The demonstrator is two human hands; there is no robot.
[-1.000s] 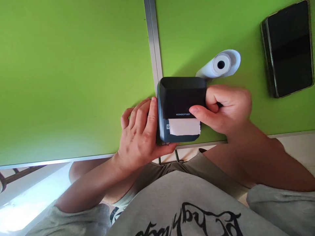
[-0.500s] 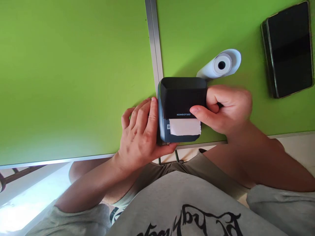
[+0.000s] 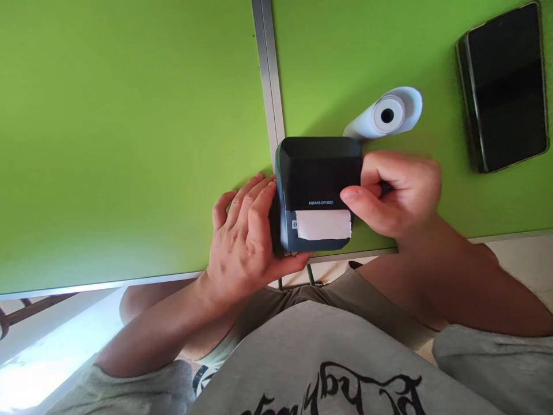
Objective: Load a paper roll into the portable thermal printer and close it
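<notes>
Small printer (image 3: 318, 173) held upright at near edge of green surface (image 3: 129, 144). Gripped from both sides: left hand (image 3: 244, 236) clasped on left flank, right hand (image 3: 395, 193) curled on right flank, thumb near paper strip (image 3: 323, 225). Paper roll (image 3: 384, 115) noted just behind, nearer right hand.

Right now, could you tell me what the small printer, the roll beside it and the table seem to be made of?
Printer: apparently matte dark plastic, with moulded rounded corners and little glare. Roll: white paper, probably on a pale core, wound layers around a hole. Table: smooth green, likely laminate, with a metal-looking grey strip.
</notes>
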